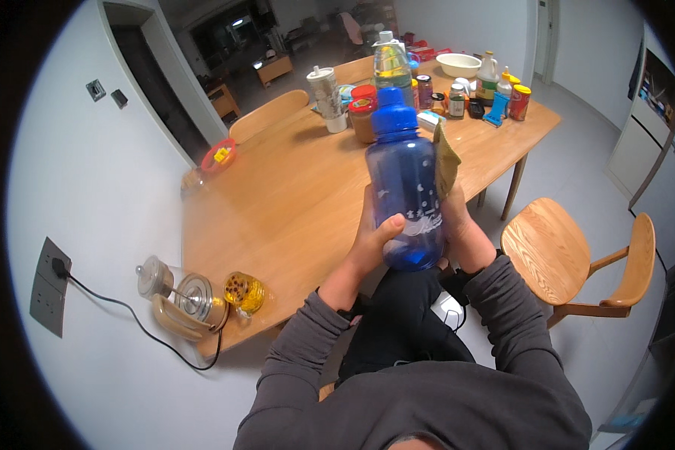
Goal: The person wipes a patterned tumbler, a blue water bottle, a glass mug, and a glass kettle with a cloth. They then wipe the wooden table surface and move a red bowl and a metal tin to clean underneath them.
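Note:
A translucent blue plastic water bottle (408, 185) with a blue screw cap (394, 115) is held up in front of me, above my lap and the near table edge. White printed shapes mark its side. My left hand (378, 233) grips its lower left side, the thumb across the front. An olive-tan cloth (446, 160) lies along the bottle's right side. Behind it, my right hand (455, 211) holds the cloth against the bottle; its fingers are mostly hidden.
On the wooden table (270, 225), a tumbler (327, 98), red-lidded jars (363, 121), a large oil bottle (391, 64) and several condiments stand at the back. A corded kettle (194, 301) and a yellow glass jar (244, 293) sit near left. A wooden chair (545, 250) stands right.

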